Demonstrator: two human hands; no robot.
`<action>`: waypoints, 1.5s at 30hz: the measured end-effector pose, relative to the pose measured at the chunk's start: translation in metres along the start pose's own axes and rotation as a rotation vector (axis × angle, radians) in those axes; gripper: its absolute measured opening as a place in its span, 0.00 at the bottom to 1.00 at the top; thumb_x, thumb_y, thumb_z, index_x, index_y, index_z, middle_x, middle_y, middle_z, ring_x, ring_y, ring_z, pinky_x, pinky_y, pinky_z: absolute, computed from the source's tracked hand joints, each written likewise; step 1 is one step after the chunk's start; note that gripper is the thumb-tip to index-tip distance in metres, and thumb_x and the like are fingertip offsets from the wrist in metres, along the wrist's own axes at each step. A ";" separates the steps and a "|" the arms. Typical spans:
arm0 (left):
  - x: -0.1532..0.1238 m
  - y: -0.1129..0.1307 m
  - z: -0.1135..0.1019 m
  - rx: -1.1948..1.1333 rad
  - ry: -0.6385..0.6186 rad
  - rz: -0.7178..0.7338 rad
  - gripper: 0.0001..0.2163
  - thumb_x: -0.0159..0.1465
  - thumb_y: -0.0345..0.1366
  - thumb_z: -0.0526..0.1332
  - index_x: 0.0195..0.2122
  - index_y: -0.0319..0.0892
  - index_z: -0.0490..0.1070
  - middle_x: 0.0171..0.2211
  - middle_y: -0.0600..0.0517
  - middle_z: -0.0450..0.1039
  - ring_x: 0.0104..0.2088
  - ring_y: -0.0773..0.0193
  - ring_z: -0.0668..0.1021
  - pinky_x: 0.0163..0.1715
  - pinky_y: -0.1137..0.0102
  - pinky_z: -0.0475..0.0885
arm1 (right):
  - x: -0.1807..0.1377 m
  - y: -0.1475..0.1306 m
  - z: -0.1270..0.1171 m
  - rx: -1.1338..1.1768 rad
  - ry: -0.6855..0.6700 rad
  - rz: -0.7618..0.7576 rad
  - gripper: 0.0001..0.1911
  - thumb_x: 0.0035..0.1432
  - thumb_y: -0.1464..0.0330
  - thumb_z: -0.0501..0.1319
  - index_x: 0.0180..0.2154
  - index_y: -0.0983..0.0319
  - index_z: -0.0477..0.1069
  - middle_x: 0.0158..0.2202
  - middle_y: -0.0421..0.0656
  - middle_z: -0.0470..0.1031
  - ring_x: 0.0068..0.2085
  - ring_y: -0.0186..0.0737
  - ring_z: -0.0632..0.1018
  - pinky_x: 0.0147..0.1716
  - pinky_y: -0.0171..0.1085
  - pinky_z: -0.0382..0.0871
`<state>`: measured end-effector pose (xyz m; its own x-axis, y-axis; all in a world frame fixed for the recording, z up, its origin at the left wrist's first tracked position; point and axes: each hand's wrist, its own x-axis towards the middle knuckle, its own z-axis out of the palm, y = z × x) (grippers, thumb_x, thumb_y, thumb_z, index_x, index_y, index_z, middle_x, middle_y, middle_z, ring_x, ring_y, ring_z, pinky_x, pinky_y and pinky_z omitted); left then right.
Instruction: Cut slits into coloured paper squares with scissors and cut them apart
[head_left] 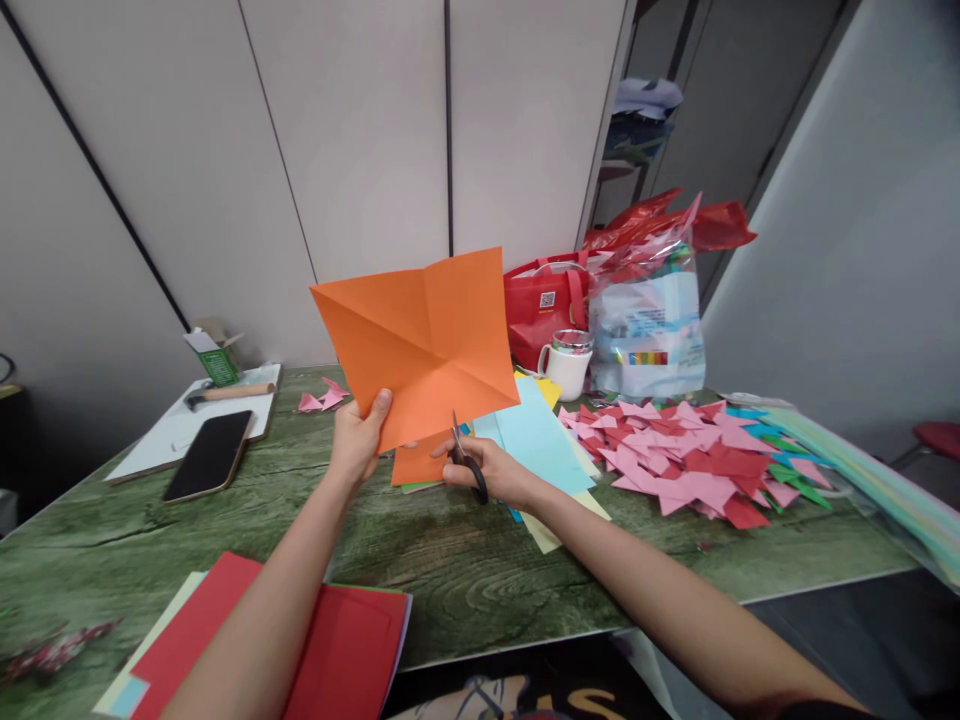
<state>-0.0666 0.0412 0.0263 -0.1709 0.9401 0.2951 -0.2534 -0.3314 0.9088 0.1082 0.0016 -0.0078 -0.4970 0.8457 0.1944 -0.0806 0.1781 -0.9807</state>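
Observation:
My left hand (358, 438) pinches the lower corner of a creased orange paper square (420, 335) and holds it up above the table. My right hand (491, 470) is closed around black-handled scissors (469, 468), whose blades point up at the paper's lower edge. Below them lie another orange sheet (414, 466) and light blue (536, 435) and yellow sheets (541, 532) on the green wood-grain table (465, 570).
A heap of pink and red folded paper triangles (686, 460) lies at right, beside green and blue pieces. Behind stand a white mug (566, 365), a red bag (541, 305) and a plastic bag (649, 325). At left are a phone (210, 455), a hammer (229, 393) and red sheets (337, 645).

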 end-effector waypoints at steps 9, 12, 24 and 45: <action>0.001 -0.001 -0.001 0.023 0.004 0.003 0.18 0.43 0.44 0.66 0.31 0.36 0.71 0.25 0.51 0.73 0.25 0.65 0.74 0.25 0.71 0.69 | 0.000 0.001 -0.001 -0.028 0.021 0.001 0.24 0.40 0.57 0.64 0.37 0.65 0.67 0.20 0.34 0.58 0.23 0.29 0.62 0.24 0.31 0.53; 0.001 -0.001 -0.001 0.011 -0.004 -0.001 0.17 0.43 0.44 0.66 0.30 0.36 0.71 0.25 0.52 0.73 0.24 0.66 0.74 0.25 0.72 0.69 | 0.000 0.001 0.000 -0.043 0.044 0.025 0.23 0.41 0.56 0.63 0.38 0.65 0.67 0.20 0.35 0.61 0.24 0.31 0.65 0.25 0.32 0.57; 0.002 -0.003 -0.003 0.049 -0.006 0.010 0.18 0.44 0.45 0.65 0.31 0.35 0.71 0.25 0.50 0.73 0.23 0.65 0.73 0.20 0.72 0.68 | 0.001 0.004 0.000 -0.054 0.089 0.036 0.22 0.42 0.56 0.62 0.35 0.65 0.66 0.17 0.35 0.64 0.22 0.31 0.68 0.24 0.32 0.59; 0.000 -0.001 -0.001 0.050 -0.011 -0.012 0.17 0.44 0.44 0.65 0.30 0.35 0.71 0.25 0.50 0.73 0.21 0.65 0.73 0.18 0.72 0.69 | 0.003 0.009 0.001 -0.004 0.125 0.046 0.22 0.39 0.57 0.64 0.34 0.65 0.66 0.19 0.35 0.64 0.22 0.30 0.68 0.24 0.32 0.61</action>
<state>-0.0676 0.0413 0.0253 -0.1571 0.9449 0.2870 -0.2073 -0.3157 0.9259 0.1052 0.0049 -0.0161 -0.3884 0.9091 0.1508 -0.0565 0.1399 -0.9886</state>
